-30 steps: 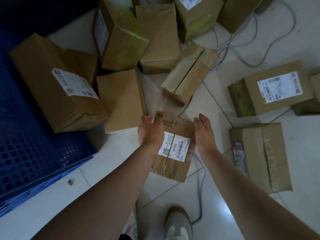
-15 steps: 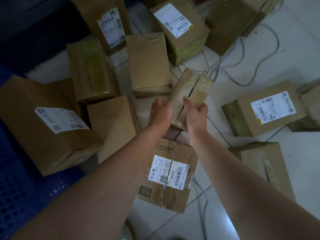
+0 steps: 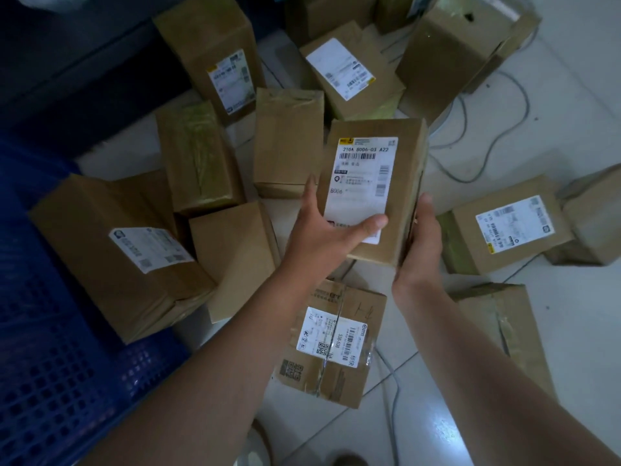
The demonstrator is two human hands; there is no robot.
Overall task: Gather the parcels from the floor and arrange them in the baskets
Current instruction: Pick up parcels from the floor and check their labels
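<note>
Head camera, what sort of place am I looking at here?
Probably a parcel sorting room: labelled cardboard parcels crowd a tiled floor beside a blue plastic basket.

The pale tiled floor [image 3: 571,331] bears scattered cardboard parcels [image 3: 289,139], grey cables [image 3: 488,159] and a blue basket [image 3: 50,381].

Matt brown cardboard box [image 3: 403,169] with white paper label [image 3: 363,183]; glossy floor tiles [image 3: 571,95]; perforated blue plastic basket [image 3: 50,381].
</note>
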